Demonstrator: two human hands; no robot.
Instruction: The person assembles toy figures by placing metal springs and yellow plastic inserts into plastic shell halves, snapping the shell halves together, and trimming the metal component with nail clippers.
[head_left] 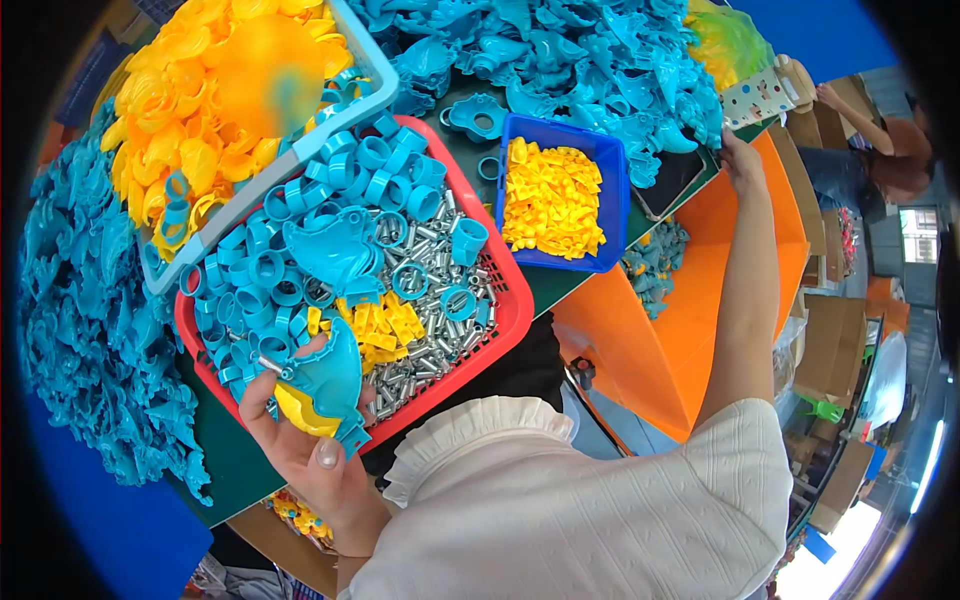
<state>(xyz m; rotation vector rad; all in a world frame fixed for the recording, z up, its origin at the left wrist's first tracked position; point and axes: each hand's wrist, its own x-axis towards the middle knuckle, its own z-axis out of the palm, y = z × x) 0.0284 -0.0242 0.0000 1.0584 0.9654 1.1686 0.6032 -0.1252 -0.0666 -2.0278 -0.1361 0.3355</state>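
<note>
My left hand (pixel 318 465) is closed around a curved blue plastic part (pixel 335 375) over the near side of the red basket. A yellow plastic piece (pixel 305 410) sits against that part, also within the grip. By my fingertips is a small metal pin (pixel 275 368). My right arm stretches far out to the right; my right hand (pixel 743 165) is at the table edge, beside the blue heap and below a spotted white item (pixel 757 100). Its fingers are small and partly hidden, so I cannot make out whether they grip anything.
The red basket (pixel 515 300) holds blue rings, metal pins and yellow pieces. A grey-blue crate (pixel 375 85) of yellow parts overlaps it. A blue bin (pixel 615 215) stands beside a dark flat device (pixel 675 185). Blue parts (pixel 600 70) are heaped behind. An orange container (pixel 720 270) stands right; another person (pixel 890 150) is beyond.
</note>
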